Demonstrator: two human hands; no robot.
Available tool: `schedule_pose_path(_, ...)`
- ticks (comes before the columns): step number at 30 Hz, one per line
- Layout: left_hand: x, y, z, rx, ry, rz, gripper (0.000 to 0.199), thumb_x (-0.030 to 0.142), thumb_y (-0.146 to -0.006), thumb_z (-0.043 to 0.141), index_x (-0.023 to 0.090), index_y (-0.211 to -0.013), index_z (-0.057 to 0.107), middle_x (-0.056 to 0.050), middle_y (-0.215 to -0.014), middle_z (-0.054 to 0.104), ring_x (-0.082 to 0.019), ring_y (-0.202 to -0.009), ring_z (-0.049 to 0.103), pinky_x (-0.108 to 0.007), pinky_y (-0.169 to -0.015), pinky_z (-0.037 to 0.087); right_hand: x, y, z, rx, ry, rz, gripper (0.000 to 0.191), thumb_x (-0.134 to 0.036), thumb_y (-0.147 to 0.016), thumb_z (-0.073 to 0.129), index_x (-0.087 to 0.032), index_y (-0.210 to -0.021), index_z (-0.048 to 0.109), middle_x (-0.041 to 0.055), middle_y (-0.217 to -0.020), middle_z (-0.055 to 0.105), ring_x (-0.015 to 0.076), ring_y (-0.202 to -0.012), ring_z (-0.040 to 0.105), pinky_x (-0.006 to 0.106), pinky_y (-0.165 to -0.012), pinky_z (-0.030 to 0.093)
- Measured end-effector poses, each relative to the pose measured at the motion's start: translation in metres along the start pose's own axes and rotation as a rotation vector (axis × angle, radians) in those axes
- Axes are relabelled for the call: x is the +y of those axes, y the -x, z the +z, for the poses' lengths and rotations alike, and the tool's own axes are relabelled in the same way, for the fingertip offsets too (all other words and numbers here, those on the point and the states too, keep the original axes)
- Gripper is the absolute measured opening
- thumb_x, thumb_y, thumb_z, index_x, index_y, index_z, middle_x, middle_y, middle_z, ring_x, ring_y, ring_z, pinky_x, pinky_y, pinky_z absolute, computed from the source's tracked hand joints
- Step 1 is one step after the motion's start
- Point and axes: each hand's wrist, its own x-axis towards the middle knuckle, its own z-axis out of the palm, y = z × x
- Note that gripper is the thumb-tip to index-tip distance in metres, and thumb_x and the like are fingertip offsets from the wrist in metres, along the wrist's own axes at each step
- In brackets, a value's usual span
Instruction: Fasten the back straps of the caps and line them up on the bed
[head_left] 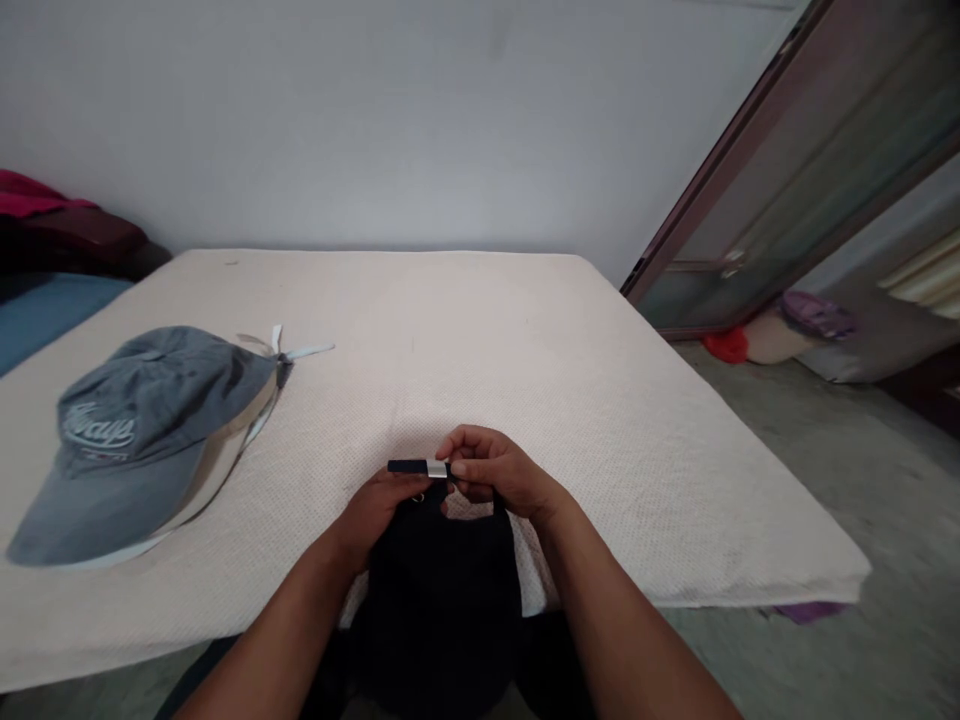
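Note:
A black cap (446, 610) lies at the front edge of the table and over my lap, its back opening facing away from me. Its dark strap (407, 466) runs through a silver metal buckle (437, 469). My left hand (379, 510) is closed on the cap's back edge, just below the strap. On the other side, my right hand (499, 472) pinches the strap right beside the buckle, thumb against fingers. Part of the strap is hidden under the right fingers.
A grey-blue cap (154, 410) with white lettering rests at the left on top of a cream hat (232, 440) with pale ties. The white quilted cover (637, 450) ends at the right above a grey floor (825, 450). A pale wall (375, 120) stands behind.

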Motion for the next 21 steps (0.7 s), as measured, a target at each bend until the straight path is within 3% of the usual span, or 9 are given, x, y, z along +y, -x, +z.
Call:
schedule_pose_path(10, 0.004, 0.001, 0.007, -0.077, -0.009, 0.038, 0.012, 0.023, -0.074, 0.067, 0.016, -0.082, 0.072, -0.002, -0.061, 0.067, -0.01, -0.051, 0.057, -0.018, -0.05, 0.04, -0.002, 0.0, 0.002, -0.018, -0.026, 0.009, 0.022, -0.026, -0.075, 0.068, -0.015, -0.091, 0.059, -0.0059, -0.058, 0.05, 0.0028, -0.043, 0.035, 0.016, -0.038, 0.02)
schedule_pose_path(18, -0.004, 0.0, -0.003, -0.123, 0.053, 0.005, 0.021, 0.031, -0.071, 0.07, 0.011, -0.075, 0.072, -0.005, -0.058, 0.066, -0.008, -0.044, 0.052, -0.019, -0.045, 0.036, -0.002, 0.0, 0.002, -0.028, 0.0, 0.013, 0.023, -0.028, -0.075, 0.068, -0.015, -0.092, 0.059, -0.0027, -0.065, 0.057, 0.0024, -0.043, 0.035, 0.016, -0.038, 0.021)
schedule_pose_path(21, -0.004, 0.001, -0.002, -0.082, 0.047, -0.009, 0.018, 0.029, -0.069, 0.071, 0.012, -0.073, 0.072, -0.004, -0.058, 0.066, -0.009, -0.045, 0.054, -0.019, -0.046, 0.037, -0.002, 0.0, 0.003, -0.018, -0.017, 0.013, 0.023, -0.027, -0.075, 0.069, -0.015, -0.092, 0.059, -0.0041, -0.062, 0.054, 0.0031, -0.044, 0.037, 0.016, -0.038, 0.022)
